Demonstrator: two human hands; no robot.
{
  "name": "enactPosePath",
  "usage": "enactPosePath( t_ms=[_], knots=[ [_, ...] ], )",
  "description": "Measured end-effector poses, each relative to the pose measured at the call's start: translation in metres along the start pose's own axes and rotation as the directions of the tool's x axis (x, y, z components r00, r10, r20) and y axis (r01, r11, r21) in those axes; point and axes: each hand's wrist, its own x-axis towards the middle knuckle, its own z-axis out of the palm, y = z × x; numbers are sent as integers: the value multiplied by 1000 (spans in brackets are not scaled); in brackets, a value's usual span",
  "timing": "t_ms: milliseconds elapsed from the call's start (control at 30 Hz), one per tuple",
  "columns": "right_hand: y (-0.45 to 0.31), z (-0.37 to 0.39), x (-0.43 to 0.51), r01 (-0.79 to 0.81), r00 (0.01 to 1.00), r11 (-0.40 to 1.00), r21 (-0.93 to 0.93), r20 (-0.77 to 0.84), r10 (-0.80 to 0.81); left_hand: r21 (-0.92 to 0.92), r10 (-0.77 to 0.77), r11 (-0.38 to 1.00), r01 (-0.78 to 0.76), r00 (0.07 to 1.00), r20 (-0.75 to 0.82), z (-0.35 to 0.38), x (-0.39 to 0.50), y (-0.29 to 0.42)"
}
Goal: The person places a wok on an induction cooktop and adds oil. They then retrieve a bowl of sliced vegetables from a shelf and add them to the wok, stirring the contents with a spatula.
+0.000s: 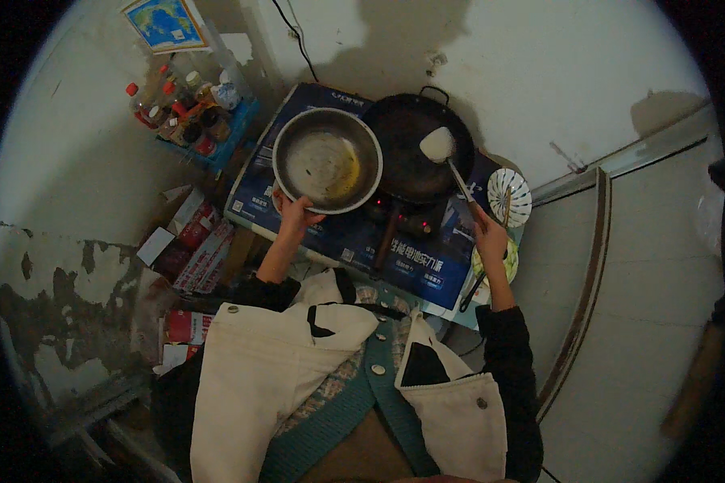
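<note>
My left hand grips the lower rim of a wide metal basin, whose inside shows a yellowish smear and small dark bits. The basin is just left of a black wok, its edge overlapping the wok's in this view. My right hand is closed around the handle of a metal spatula; the pale blade lies over the inside of the wok. The wok sits on a cooktop with small red lights, and its long handle points towards me.
Right of the wok are a striped dish, a plate of pale green food and a dark-handled utensil. A blue rack of bottles stands at the left, above cardboard boxes. A wall rises behind the wok.
</note>
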Motion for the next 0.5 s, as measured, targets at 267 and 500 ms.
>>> enactPosePath(
  t_ms=[267, 500],
  knots=[
    [-20, -45, -12, -132, 968, 634, 762, 236, -82, 101, 39, 994, -30, 995, -93, 20, -6, 2],
    [-76, -67, -23, 354, 932, 934, -43, 95, -349, 50, -35, 998, 35, 999, -4, 19, 10, -15]
  ],
)
